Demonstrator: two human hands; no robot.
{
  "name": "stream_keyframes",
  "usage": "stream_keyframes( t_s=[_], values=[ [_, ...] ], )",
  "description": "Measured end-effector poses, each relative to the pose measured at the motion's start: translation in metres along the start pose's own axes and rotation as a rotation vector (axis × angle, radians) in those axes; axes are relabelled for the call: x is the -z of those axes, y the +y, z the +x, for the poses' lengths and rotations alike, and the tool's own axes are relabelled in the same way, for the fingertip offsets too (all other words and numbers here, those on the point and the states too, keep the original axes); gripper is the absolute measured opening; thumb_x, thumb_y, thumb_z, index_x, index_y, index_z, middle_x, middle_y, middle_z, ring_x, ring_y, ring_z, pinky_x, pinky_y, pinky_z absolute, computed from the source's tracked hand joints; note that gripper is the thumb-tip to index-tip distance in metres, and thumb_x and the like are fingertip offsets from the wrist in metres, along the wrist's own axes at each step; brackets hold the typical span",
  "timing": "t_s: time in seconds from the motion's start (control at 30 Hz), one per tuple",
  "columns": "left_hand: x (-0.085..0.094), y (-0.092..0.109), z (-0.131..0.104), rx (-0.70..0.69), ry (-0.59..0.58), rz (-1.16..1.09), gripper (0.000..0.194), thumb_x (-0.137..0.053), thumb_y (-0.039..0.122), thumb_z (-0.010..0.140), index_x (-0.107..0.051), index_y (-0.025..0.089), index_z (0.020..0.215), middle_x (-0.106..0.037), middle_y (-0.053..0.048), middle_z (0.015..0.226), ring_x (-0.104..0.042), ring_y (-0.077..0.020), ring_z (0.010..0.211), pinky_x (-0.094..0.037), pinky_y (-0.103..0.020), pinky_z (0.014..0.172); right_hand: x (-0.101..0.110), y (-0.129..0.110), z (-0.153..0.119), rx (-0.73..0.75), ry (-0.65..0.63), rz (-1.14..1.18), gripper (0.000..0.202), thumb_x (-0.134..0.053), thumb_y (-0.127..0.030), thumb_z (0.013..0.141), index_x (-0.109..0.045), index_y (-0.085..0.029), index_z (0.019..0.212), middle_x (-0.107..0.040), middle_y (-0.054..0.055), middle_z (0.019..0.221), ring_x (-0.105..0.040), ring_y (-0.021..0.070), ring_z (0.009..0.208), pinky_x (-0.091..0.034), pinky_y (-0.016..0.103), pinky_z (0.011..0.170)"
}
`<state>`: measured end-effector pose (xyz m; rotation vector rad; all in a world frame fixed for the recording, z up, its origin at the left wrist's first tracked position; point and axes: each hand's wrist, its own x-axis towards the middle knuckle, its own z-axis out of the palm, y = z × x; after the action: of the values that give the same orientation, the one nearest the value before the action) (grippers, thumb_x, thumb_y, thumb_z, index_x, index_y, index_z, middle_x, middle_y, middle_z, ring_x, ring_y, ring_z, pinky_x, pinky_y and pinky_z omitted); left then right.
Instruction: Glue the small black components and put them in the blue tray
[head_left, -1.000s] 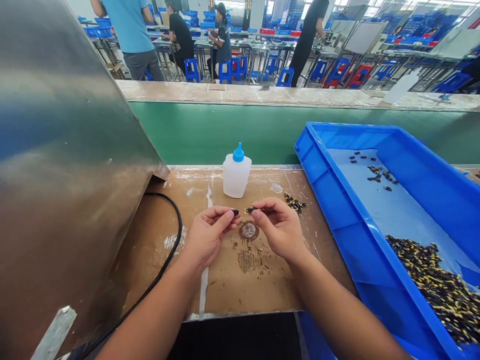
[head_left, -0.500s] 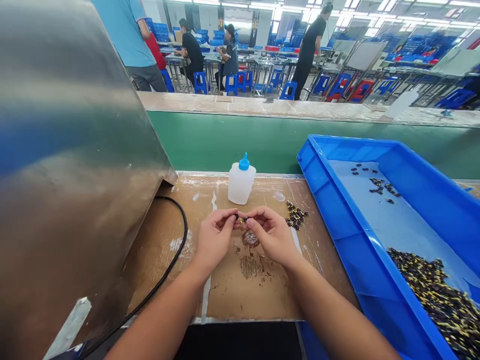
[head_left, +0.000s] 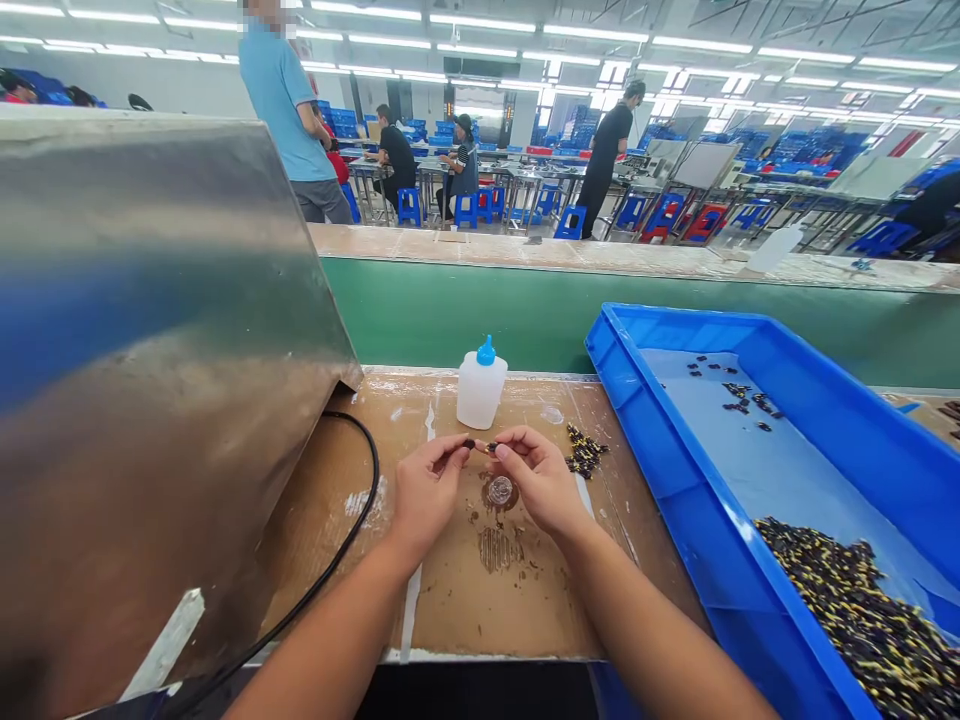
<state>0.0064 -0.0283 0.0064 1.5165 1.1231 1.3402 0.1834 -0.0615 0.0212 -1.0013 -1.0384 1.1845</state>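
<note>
Over the cardboard-covered bench, my left hand (head_left: pixel 429 487) pinches a small black part (head_left: pixel 469 444) between thumb and fingers. My right hand (head_left: pixel 541 482) grips a small black-and-yellow part (head_left: pixel 492 449) the same way, close beside the other one. Both pieces are too small to name more exactly. Below the fingertips sits a small clear round dish (head_left: pixel 499 490) on a wet brown stain. Behind the hands stands a white squeeze bottle (head_left: pixel 481 392) with a blue nozzle. A little pile of black-and-yellow parts (head_left: pixel 586 451) lies right of my right hand.
A blue tray (head_left: pixel 675 480) on the right holds a heap of black-and-yellow parts (head_left: pixel 847 600). To the left rises a metal housing (head_left: pixel 165 380), with a black cable (head_left: pixel 352 540) along it. A green barrier (head_left: pixel 420 310) runs behind the bench; people work beyond it.
The camera view has tilted up, so the scene sits lower. Both hands stay together over the dish, and the two held parts appear slightly farther apart.
</note>
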Motion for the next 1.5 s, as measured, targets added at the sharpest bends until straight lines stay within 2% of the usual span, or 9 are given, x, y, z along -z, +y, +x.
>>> stream_keyframes(
  t_s=[0.23, 0.5, 0.57, 0.67, 0.77, 0.9, 1.13, 1.37, 1.5],
  values=[
    [0.003, 0.004, 0.000, -0.295, -0.003, 0.235, 0.012, -0.072, 0.025, 0.098, -0.083, 0.023, 0.103, -0.084, -0.005, 0.098, -0.079, -0.0192, 0.086, -0.062, -0.030, 0.079, 0.002, 0.001, 0.004, -0.026, -0.007, 0.038, 0.041, -0.090, -0.057, 0.084, -0.073, -0.023, 0.100, -0.077, 0.004, 0.099, -0.076, 0.0187, 0.093, -0.067, 0.033, 0.089],
    [0.006, 0.004, -0.003, -0.588, -0.042, 0.297, 0.015, -0.072, 0.015, 0.096, -0.082, 0.024, 0.102, -0.084, -0.008, 0.115, -0.082, -0.0226, 0.106, -0.066, -0.037, 0.098, 0.004, 0.001, 0.002, -0.070, -0.035, 0.135, 0.037, -0.091, -0.052, 0.084, -0.074, -0.023, 0.099, -0.075, 0.002, 0.095, -0.076, 0.0183, 0.092, -0.067, 0.031, 0.086],
    [0.006, 0.003, -0.004, -0.525, -0.044, 0.256, 0.013, -0.074, 0.017, 0.094, -0.083, 0.025, 0.100, -0.084, -0.008, 0.114, -0.082, -0.0237, 0.105, -0.066, -0.038, 0.099, 0.004, 0.000, 0.002, -0.076, -0.042, 0.152, 0.037, -0.091, -0.052, 0.084, -0.073, -0.023, 0.100, -0.076, 0.002, 0.095, -0.077, 0.0198, 0.096, -0.067, 0.030, 0.084],
    [0.002, 0.005, -0.004, -0.185, -0.037, -0.001, 0.006, -0.080, 0.028, 0.092, -0.083, 0.022, 0.092, -0.084, -0.010, 0.112, -0.082, -0.0252, 0.104, -0.066, -0.040, 0.099, 0.003, -0.004, 0.002, -0.044, -0.026, 0.096, 0.037, -0.090, -0.052, 0.085, -0.073, -0.023, 0.099, -0.076, 0.003, 0.092, -0.077, 0.0206, 0.094, -0.066, 0.029, 0.077],
    [-0.003, 0.010, 0.000, 0.213, -0.049, -0.406, 0.027, -0.092, 0.041, 0.082, -0.078, 0.018, 0.086, -0.084, -0.012, 0.107, -0.082, -0.0241, 0.098, -0.067, -0.038, 0.096, 0.001, -0.008, 0.000, 0.044, 0.008, -0.027, 0.035, -0.086, -0.052, 0.089, -0.074, -0.022, 0.101, -0.078, 0.005, 0.090, -0.077, 0.0203, 0.087, -0.064, 0.029, 0.074],
    [-0.005, 0.020, 0.006, 0.464, -0.084, -0.719, 0.042, -0.106, 0.038, 0.062, -0.074, 0.015, 0.076, -0.084, -0.008, 0.093, -0.081, -0.0166, 0.085, -0.067, -0.026, 0.087, -0.002, -0.011, -0.006, 0.159, 0.050, -0.159, 0.029, -0.081, -0.048, 0.094, -0.078, -0.022, 0.105, -0.081, 0.007, 0.095, -0.080, 0.0230, 0.090, -0.065, 0.034, 0.080],
    [0.000, 0.016, 0.010, 0.547, -0.093, -0.822, 0.040, -0.108, 0.032, 0.057, -0.081, 0.017, 0.082, -0.084, -0.006, 0.094, -0.079, -0.0127, 0.082, -0.065, -0.018, 0.079, -0.006, -0.019, -0.013, 0.396, 0.098, -0.484, 0.015, -0.073, -0.031, 0.099, -0.083, -0.026, 0.109, -0.084, 0.006, 0.102, -0.079, 0.0215, 0.087, -0.064, 0.034, 0.077],
    [-0.001, 0.016, 0.010, 0.550, -0.135, -0.833, 0.037, -0.109, 0.035, 0.055, -0.081, 0.020, 0.072, -0.084, -0.003, 0.089, -0.077, -0.0104, 0.079, -0.063, -0.015, 0.075, -0.007, -0.027, -0.015, 0.578, 0.027, -0.539, 0.019, -0.072, -0.020, 0.101, -0.083, -0.030, 0.112, -0.084, 0.002, 0.106, -0.079, 0.0200, 0.094, -0.065, 0.034, 0.088],
    [-0.003, 0.019, 0.008, 0.527, -0.143, -0.825, 0.035, -0.109, 0.036, 0.056, -0.081, 0.020, 0.072, -0.084, -0.003, 0.087, -0.077, -0.0097, 0.078, -0.062, -0.015, 0.074, -0.007, -0.027, -0.015, 0.574, 0.015, -0.562, 0.021, -0.072, -0.021, 0.102, -0.083, -0.032, 0.115, -0.084, 0.001, 0.107, -0.079, 0.0195, 0.093, -0.066, 0.034, 0.087]
  ],
)
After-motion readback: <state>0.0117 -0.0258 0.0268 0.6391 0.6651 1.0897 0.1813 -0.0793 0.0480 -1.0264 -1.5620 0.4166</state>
